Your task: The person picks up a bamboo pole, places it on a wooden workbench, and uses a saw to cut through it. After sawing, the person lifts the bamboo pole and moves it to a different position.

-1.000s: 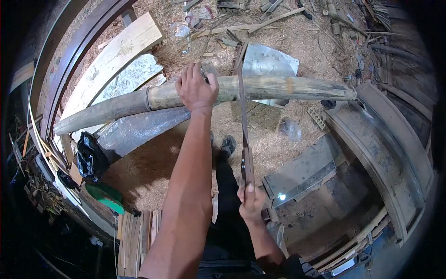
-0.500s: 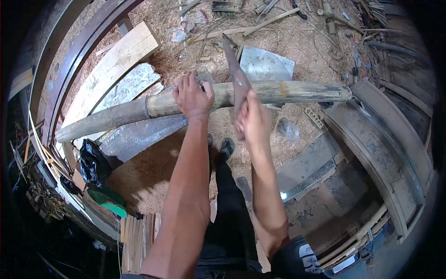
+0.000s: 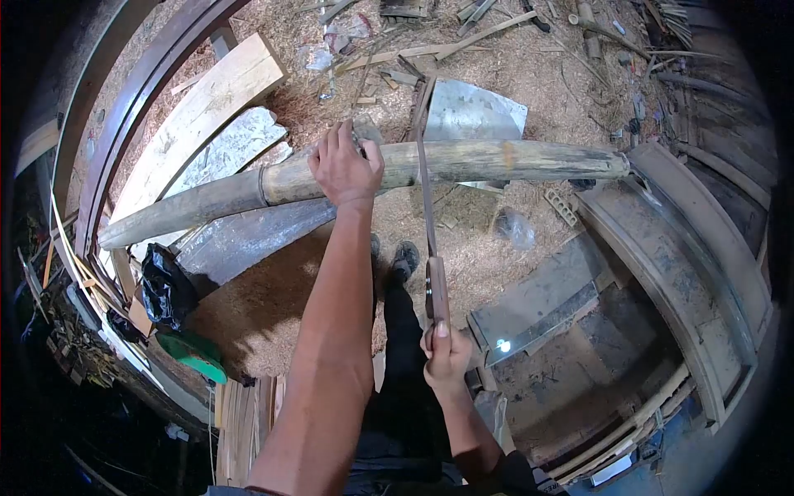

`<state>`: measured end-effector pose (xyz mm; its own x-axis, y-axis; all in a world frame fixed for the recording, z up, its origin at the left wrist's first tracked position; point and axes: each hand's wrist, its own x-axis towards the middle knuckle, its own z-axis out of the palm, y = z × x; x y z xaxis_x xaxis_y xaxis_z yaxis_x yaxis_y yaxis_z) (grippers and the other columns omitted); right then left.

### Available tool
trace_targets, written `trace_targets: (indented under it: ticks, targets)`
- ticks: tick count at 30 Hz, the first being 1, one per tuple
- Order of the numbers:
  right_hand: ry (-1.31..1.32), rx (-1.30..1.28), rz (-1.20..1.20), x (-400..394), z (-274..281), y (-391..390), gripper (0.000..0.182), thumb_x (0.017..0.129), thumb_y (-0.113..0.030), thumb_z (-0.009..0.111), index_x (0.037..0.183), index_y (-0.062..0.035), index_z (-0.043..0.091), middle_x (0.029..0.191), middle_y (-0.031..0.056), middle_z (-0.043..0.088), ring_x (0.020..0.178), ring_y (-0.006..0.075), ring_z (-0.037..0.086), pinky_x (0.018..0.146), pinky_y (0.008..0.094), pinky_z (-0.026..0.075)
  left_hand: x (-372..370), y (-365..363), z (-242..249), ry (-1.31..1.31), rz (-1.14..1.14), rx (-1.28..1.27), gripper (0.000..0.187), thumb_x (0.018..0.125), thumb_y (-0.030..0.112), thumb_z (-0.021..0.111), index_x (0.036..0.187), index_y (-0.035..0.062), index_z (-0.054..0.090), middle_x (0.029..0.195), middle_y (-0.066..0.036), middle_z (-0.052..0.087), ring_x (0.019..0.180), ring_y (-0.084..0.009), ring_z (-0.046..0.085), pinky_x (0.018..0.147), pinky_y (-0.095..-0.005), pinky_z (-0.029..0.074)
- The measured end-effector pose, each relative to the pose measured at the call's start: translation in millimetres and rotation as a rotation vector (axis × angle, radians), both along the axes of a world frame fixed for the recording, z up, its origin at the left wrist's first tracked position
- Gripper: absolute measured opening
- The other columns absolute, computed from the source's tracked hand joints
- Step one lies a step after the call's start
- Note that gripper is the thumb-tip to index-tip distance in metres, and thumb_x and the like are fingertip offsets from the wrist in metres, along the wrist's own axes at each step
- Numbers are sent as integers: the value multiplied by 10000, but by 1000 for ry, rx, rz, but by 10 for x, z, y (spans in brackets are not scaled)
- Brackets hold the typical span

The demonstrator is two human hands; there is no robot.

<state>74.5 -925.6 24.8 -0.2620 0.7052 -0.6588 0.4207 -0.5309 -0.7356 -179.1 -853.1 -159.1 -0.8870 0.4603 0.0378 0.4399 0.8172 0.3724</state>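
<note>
A long bamboo pole [image 3: 480,163] lies across the view, with a dark ring left of its middle. My left hand [image 3: 347,165] is closed over the top of the pole, its fingers wrapped round the far side. A handsaw [image 3: 427,190] crosses the pole just right of that hand, its thin blade edge-on against the bamboo. My right hand [image 3: 447,355] grips the saw's handle well below the pole, near my right leg.
Curved pale boards [image 3: 207,124] lie at the left, beside a black plastic bag [image 3: 164,285] and a green object [image 3: 192,355]. A metal sheet [image 3: 473,112] rests beyond the pole. A grey curved frame [image 3: 670,256] stands at the right. Sawdust covers the floor.
My right hand has pulled back toward my body with the saw, so more blade shows between hand and pole. My left hand stays on the pole.
</note>
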Motion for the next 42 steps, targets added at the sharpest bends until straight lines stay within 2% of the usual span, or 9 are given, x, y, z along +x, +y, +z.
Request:
trace_targets:
  ticks: [5, 9, 13, 19, 32, 34, 36, 39, 42]
  targets:
    - [-107, 96, 40, -93, -72, 76, 505, 1048, -323, 493, 638, -29, 511, 556, 7, 462, 522, 98, 455, 489, 309, 345, -11, 5, -14, 48, -12, 18, 428, 840, 264, 594, 1241, 122, 646, 1262, -89, 656, 1220, -257, 575, 1063, -440, 371]
    - [-66, 106, 39, -947, -742, 937, 583, 1057, -415, 449, 656, 1, 526, 519, 37, 439, 495, 149, 460, 482, 379, 333, -20, 18, 28, 2, 0, 15, 429, 842, 268, 586, 1239, 120, 646, 1264, -88, 656, 1219, -261, 576, 1061, -440, 372]
    - [-194, 206, 179, -1608, -831, 1585, 611, 1050, -456, 455, 709, 38, 570, 539, 67, 462, 552, 158, 526, 529, 399, 385, 1, 23, 29, 4, 1, 4, 428, 825, 261, 586, 1222, 114, 656, 1264, -81, 657, 1214, -252, 581, 1049, -439, 384]
    - [41, 133, 107, -988, -384, 1145, 536, 1064, -367, 457, 643, -39, 500, 572, -11, 469, 533, 94, 447, 514, 311, 337, -24, 15, 40, 16, -1, -16, 422, 839, 262, 573, 1230, 121, 649, 1265, -85, 658, 1216, -260, 581, 1055, -447, 375]
    - [119, -21, -71, 48, -67, 18, 498, 1055, -303, 481, 640, -30, 458, 600, 18, 470, 544, 99, 443, 498, 292, 347, 4, 13, 33, -21, 13, 13, 416, 837, 251, 587, 1228, 126, 653, 1267, -89, 658, 1224, -259, 578, 1077, -458, 365]
    - [119, 7, -74, -4, -51, 8, 499, 1054, -308, 483, 636, -37, 459, 581, -14, 450, 528, 100, 437, 488, 296, 341, 10, 8, 25, -1, 7, 21, 413, 839, 252, 586, 1226, 127, 655, 1265, -92, 659, 1223, -260, 580, 1078, -454, 366]
    - [-129, 86, -26, -152, -76, 64, 501, 1057, -312, 479, 636, -40, 464, 556, -33, 431, 515, 96, 420, 481, 304, 325, -31, 36, 16, 25, 4, 28, 409, 842, 254, 585, 1224, 128, 657, 1263, -95, 660, 1222, -261, 581, 1078, -450, 367]
    - [-82, 104, 75, -648, -475, 690, 518, 1047, -343, 496, 634, -32, 481, 534, -10, 423, 511, 94, 413, 472, 340, 306, 48, -50, 26, -9, -9, 26, 415, 846, 261, 583, 1231, 125, 658, 1262, -102, 660, 1222, -266, 581, 1070, -447, 371]
    - [-86, 362, 191, -1341, -794, 1205, 572, 1039, -394, 481, 646, 19, 530, 507, 63, 476, 473, 204, 460, 489, 398, 343, 2, -21, 3, 28, -2, 14, 453, 802, 283, 618, 1220, 111, 657, 1264, -78, 657, 1221, -252, 574, 1051, -440, 385]
